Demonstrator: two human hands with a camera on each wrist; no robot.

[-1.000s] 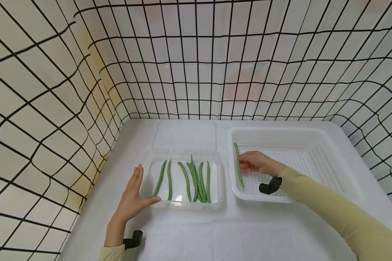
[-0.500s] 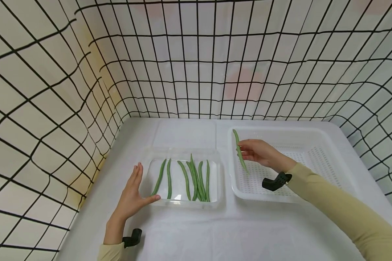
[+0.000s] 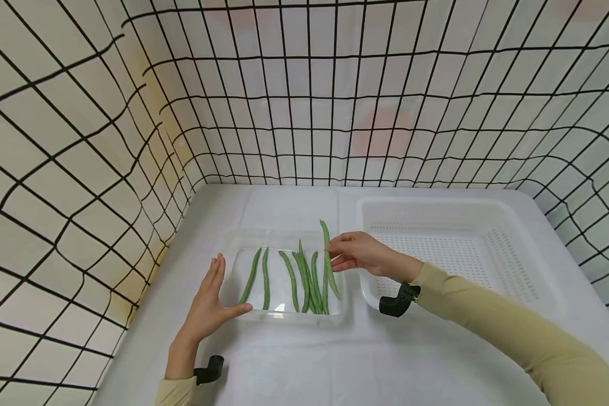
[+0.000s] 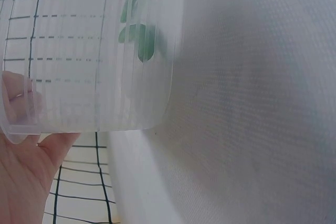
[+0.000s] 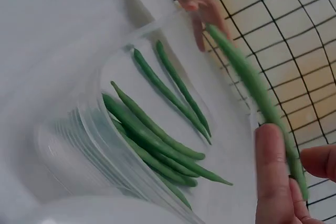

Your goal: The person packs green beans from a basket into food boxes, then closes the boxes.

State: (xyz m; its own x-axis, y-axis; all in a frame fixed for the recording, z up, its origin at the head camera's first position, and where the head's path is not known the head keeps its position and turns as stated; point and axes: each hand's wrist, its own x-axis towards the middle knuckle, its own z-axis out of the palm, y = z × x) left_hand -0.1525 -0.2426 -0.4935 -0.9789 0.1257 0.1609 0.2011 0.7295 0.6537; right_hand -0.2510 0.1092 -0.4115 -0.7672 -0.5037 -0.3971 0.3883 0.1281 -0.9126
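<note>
A green bean [image 3: 325, 230] is pinched between the thumb and fingers of my right hand [image 3: 362, 255], over the right side of a clear plastic container [image 3: 284, 318]. In the right wrist view the held bean [image 5: 252, 80] slants above the container's contents. Several green beans [image 3: 291, 282] lie lengthwise inside, two apart at the left and the others closer together at the right. My left hand [image 3: 205, 307] rests at the container's left front corner, fingers straight and thumb spread along the front rim. The left wrist view shows that hand [image 4: 26, 177] against the clear wall [image 4: 68, 103].
A white perforated basket [image 3: 462, 310] stands just right of the clear container. Both sit on a table with a white cover [image 3: 304, 366]. Black wire grid [image 3: 309, 96] encloses the back and sides. A black wrist camera [image 3: 398, 301] sits on the right wrist.
My right hand has lifted the bean out of the white basket and carried it left, over the clear container. The left hand has stayed at the container's corner.
</note>
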